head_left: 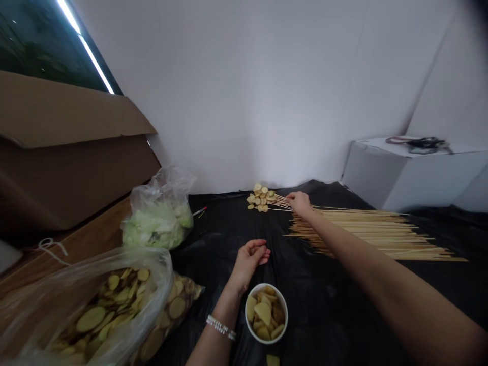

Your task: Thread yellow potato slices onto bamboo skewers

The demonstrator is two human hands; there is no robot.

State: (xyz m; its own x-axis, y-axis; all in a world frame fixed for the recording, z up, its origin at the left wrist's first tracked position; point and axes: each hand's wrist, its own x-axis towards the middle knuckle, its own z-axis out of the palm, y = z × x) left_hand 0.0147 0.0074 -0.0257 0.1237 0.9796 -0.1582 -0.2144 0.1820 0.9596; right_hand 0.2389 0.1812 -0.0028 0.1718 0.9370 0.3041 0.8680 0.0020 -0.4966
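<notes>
My right hand [300, 203] is closed on a skewer at the far side of the black sheet, its fingers over the bare ends of the loaded skewers. Pale round slices, which look like potato [261, 197], are threaded on the left ends of these sticks. My left hand [253, 258] hovers nearer to me with its fingers curled in toward the thumb; nothing shows in it. Just below it stands a white cup [248, 321] of cut potato pieces [264, 311]. Many bare bamboo skewers [366, 231] lie under and beyond my right forearm.
An open plastic bag of potato slices [110, 305] lies at the front left, with another bag of slices [177, 306] beside it. Behind is a bag of pale green vegetables [160, 218] and a pen [200, 211]. A cardboard box [76, 178] and a white box [373, 170] flank the sheet.
</notes>
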